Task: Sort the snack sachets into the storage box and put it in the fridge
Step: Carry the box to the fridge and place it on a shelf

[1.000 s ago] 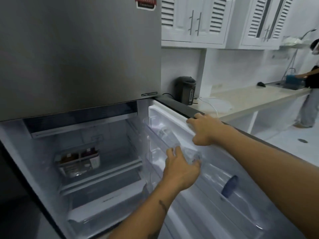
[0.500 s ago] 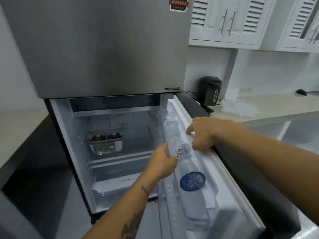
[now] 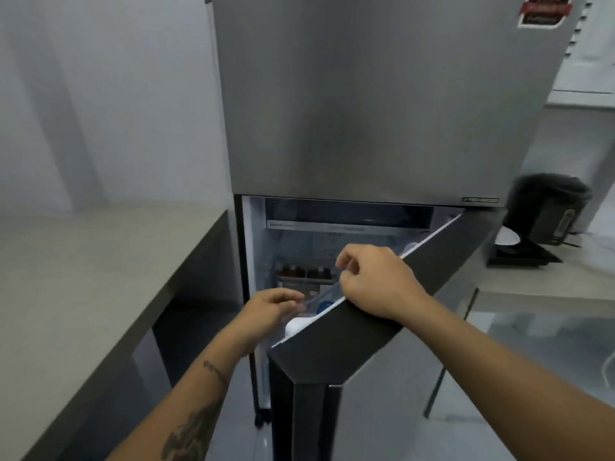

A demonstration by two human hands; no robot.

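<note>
The clear storage box (image 3: pixel 304 277) with dark snack sachets stands on a shelf inside the open lower fridge compartment. The dark fridge door (image 3: pixel 382 314) is swung partway across the opening. My right hand (image 3: pixel 376 281) grips the door's top edge near the inner white rim. My left hand (image 3: pixel 269 311) reaches into the gap, its fingers closed on a clear water bottle (image 3: pixel 324 304) with a blue label that lies in the door shelf. The door hides most of the bottle.
The grey freezer door (image 3: pixel 366 94) fills the top of the view. A beige counter (image 3: pixel 83 277) runs along the left, close to the fridge. A black electric water pot (image 3: pixel 549 211) sits on the counter (image 3: pixel 549 284) at the right.
The fridge door has swung from wide open to about half shut, with my right hand on its top edge. My left hand stays at the bottle in the door shelf. The view shifted left.
</note>
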